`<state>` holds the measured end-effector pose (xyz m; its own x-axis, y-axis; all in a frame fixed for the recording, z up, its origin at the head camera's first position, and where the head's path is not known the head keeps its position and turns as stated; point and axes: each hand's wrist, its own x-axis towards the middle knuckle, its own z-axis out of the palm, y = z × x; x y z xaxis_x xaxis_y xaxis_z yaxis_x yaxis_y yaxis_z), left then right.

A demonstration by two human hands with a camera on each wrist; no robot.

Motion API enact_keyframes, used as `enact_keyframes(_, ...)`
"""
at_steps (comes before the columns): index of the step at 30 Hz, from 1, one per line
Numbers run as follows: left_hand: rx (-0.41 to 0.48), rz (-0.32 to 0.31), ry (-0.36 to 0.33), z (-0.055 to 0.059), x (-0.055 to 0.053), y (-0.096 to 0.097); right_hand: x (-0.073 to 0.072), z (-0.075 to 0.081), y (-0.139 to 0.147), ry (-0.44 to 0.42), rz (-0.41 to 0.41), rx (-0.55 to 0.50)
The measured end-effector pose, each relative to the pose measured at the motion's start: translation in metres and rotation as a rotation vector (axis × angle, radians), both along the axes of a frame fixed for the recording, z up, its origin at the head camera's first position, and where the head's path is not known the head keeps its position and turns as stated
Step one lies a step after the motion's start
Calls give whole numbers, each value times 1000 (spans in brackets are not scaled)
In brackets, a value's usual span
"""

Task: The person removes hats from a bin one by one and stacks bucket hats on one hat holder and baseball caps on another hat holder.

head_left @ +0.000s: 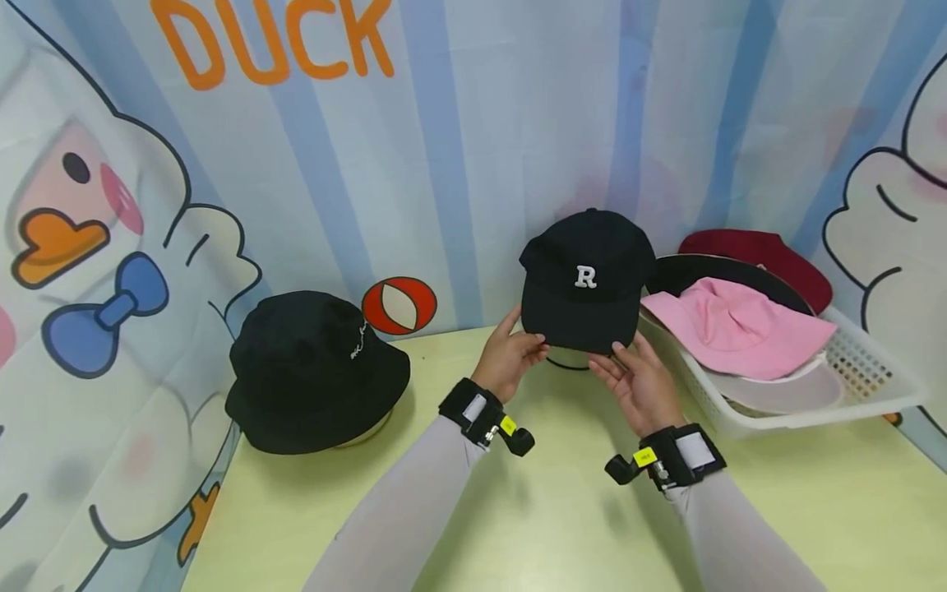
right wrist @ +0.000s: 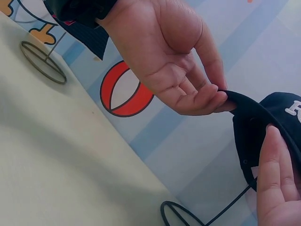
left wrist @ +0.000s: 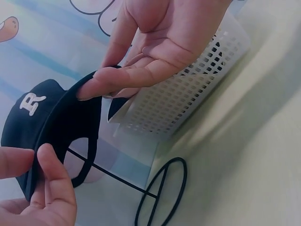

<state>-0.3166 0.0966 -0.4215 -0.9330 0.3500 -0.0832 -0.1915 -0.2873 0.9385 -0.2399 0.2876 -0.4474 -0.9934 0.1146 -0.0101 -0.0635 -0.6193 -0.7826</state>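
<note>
A black baseball cap [head_left: 589,275] with a white letter R faces me, brim lowest, on a black wire stand [left wrist: 184,174]. My left hand [head_left: 508,359] pinches the left edge of the brim between thumb and fingers. At the brim's other side my right hand [head_left: 642,386] pinches it the same way; in the left wrist view this right hand [left wrist: 164,42] shows in front of a basket. The cap's inside and rear strap are partly seen from below in that view. In the right wrist view the stand's hoop rests on the table.
A black bucket hat [head_left: 311,370] sits on a stand [right wrist: 44,63] to the left. On the right, a white perforated basket [head_left: 898,386] holds a pink hat [head_left: 740,329], a dark red hat [head_left: 762,255] and others. A printed cloth [head_left: 503,148] hangs behind the pale yellow table [head_left: 555,518].
</note>
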Motion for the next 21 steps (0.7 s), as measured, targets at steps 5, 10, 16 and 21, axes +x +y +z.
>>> enact_keyframes(5,15,-1,-5,-10,0,-4,1,-6,-3,-28,12,9)
enact_keyframes(10,15,2,-11,-20,1,-8,2,-11,-5,-41,14,34)
enact_keyframes(16,12,15,-43,-25,6,-14,3,-17,-8,-49,32,40)
enact_keyframes(21,-3,15,-36,-29,10,-20,3,-21,-12,-51,47,58)
